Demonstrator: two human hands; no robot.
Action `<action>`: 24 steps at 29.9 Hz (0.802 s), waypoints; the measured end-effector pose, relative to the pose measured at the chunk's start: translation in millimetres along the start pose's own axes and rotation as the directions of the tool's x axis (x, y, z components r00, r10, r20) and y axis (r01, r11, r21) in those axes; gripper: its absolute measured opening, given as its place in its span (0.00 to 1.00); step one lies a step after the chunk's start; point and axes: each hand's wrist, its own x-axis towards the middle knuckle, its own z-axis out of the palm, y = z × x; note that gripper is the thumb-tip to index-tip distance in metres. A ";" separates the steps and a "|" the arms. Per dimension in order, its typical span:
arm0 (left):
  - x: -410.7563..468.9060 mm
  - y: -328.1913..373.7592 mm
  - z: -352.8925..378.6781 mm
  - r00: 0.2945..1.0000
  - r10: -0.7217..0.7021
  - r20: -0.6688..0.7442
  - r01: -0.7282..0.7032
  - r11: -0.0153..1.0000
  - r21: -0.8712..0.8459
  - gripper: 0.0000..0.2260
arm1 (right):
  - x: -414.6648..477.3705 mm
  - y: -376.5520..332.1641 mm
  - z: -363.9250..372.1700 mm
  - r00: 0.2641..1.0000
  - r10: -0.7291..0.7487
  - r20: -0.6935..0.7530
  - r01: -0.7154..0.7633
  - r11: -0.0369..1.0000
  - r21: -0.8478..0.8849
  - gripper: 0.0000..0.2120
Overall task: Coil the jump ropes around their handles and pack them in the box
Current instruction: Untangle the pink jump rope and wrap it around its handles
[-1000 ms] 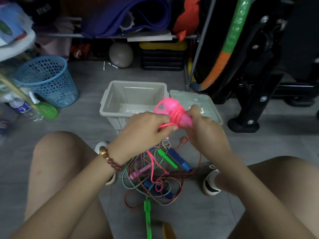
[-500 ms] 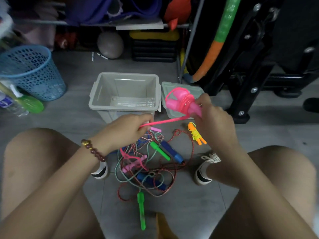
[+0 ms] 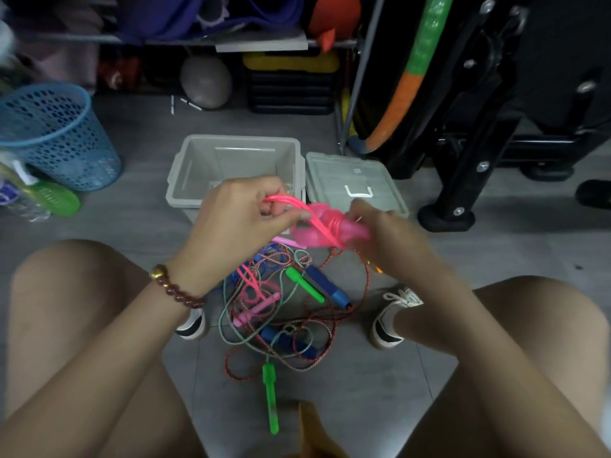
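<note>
Grey tiled floor (image 3: 380,375), and clutter all round. Upper left, there's a blue basket (image 3: 56,137) with a green bottle (image 3: 58,200) lying just beside it. I can't tell through the holes what the basket holds. Along the top, under a shelf (image 3: 261,44), sit a grey ball (image 3: 205,81) and a yellow-topped black crate (image 3: 291,90). Upper right, an orange-and-green hoop (image 3: 411,81) leans by a black frame (image 3: 476,150).

Centre frame, the box (image 3: 180,180): grey, open on top, its ribbed bottom in plain view. Its lid (image 3: 334,173) lies flat on the floor just to the right.

Both hands are up in front of the box, covering its near rim. The left hand (image 3: 231,223), bracelet (image 3: 177,287) on the wrist, pinches loops of pink cord (image 3: 284,201) between thumb and curled fingers. The cord runs right to the pink handles (image 3: 317,236), with turns of it wrapped round them. The right hand (image 3: 390,239) has its fingers curled round their far end, though it's blurred. That bundle is held in the air, over the box's near right corner and the lid's near edge.

Below the hands, between two shoes (image 3: 393,319), a tangle (image 3: 297,365) of ropes lies on the floor, red, green, pink and blue cords crossing. In it a green handle (image 3: 304,285) and a blue handle (image 3: 325,287) lie side by side. A second green handle (image 3: 270,398) sticks out toward the bottom of the frame. Bare knees fill both lower corners.
</note>
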 end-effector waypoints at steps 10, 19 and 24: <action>8.9 -15.2 -4.7 0.987 -0.126 -0.100 0.139 0.982 0.127 0.21 | -17.1 -25.1 9.0 0.864 -0.439 0.245 0.328 0.861 0.388 0.11; 20.2 -43.8 6.6 0.967 -0.207 0.147 0.242 0.930 -0.277 0.08 | -16.5 -16.2 -3.2 0.848 -0.487 0.209 0.161 0.613 0.774 0.10; 17.6 -47.2 3.2 0.949 -0.019 0.314 0.152 0.902 -0.403 0.09 | -17.6 -16.1 -12.3 0.938 -0.345 0.034 0.105 0.376 0.921 0.14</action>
